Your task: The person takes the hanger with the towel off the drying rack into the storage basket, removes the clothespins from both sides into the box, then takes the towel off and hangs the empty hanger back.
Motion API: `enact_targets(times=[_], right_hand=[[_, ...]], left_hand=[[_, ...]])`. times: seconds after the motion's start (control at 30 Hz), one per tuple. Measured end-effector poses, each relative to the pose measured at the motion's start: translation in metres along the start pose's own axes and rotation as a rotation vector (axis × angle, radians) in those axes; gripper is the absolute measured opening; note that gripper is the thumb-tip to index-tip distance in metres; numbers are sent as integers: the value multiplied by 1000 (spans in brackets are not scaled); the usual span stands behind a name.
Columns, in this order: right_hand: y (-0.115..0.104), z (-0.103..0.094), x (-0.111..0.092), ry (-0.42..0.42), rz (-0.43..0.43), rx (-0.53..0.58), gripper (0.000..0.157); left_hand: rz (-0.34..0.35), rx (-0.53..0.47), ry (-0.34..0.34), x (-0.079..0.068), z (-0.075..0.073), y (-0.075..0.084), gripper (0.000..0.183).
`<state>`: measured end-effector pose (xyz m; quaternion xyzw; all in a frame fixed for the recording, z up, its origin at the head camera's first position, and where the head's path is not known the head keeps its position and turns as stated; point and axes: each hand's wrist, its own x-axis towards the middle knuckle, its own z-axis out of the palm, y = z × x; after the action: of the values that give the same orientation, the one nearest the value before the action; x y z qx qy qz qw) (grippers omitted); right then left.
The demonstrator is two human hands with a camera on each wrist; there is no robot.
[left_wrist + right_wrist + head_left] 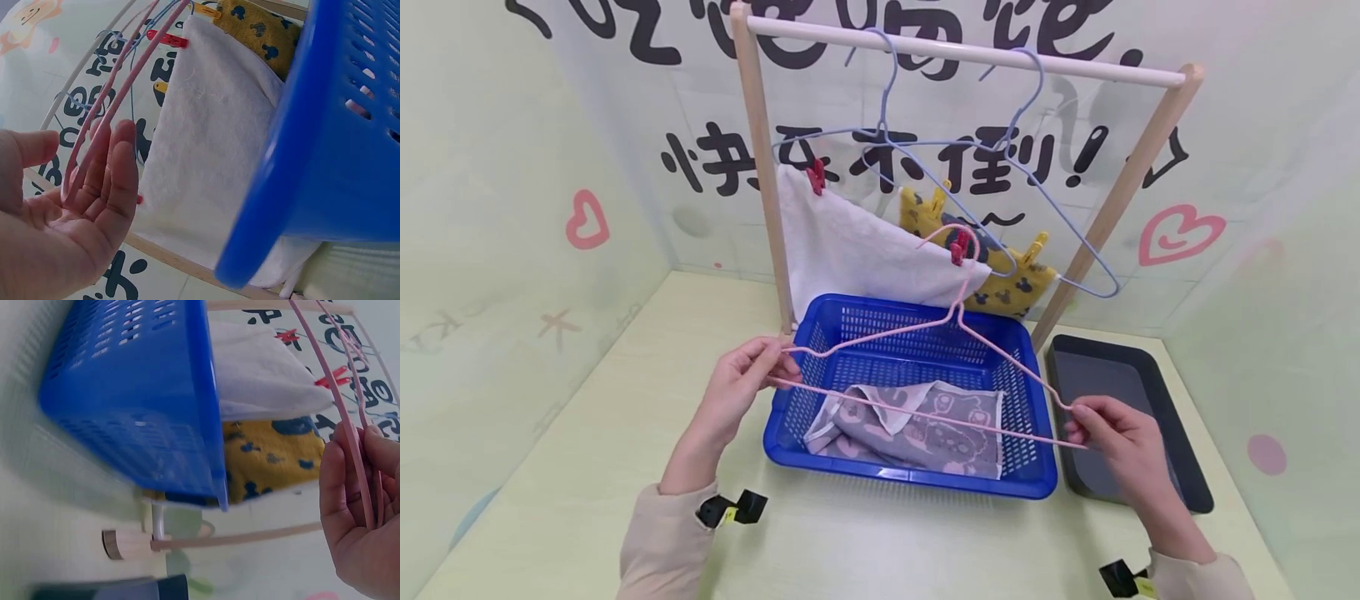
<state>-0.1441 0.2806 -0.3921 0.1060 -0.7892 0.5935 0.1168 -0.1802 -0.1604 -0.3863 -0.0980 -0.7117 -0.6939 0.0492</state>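
Observation:
A pink wire hanger (925, 413) is held up level over the blue basket (917, 477), its hook toward the rack. My left hand (745, 383) holds the hanger's left end; in the left wrist view its fingers (122, 169) curl round the bend while the thumb stands apart. At the other end, my right hand (1116, 437) pinches the hanger between thumb and fingers, also seen in the right wrist view. Inside the basket lies a crumpled grey-pink patterned towel (955, 429), beneath the hanger's lower bar.
Behind the basket stands a rack with a white rod (962, 52). Two blue hangers hang there, bearing a white towel (850, 242) with red clips (817, 177) and a yellow patterned towel (1011, 292) with yellow clips (1036, 248). A dark tray (1183, 450) lies at right.

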Motion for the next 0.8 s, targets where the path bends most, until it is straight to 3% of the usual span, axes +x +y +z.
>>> enact_targets(times=[0.13, 0.3, 0.57, 0.7, 0.8], right_hand=[[0, -19, -12, 63, -53, 142, 14], [-2, -43, -30, 179, -102, 281, 23], [-7, -87, -61, 505, -141, 237, 14], [-6, -108, -68, 525, -199, 341, 18], [12, -134, -73, 540, -189, 375, 24]], left_hand=[[6, 104, 59, 4, -6, -9, 37], [-63, 197, 154, 10, -13, -25, 33], [-199, 227, 102, 18, -16, -53, 43], [-208, 237, 71, 18, -14, -60, 44], [-211, 240, 58, 18, -13, -63, 44]])
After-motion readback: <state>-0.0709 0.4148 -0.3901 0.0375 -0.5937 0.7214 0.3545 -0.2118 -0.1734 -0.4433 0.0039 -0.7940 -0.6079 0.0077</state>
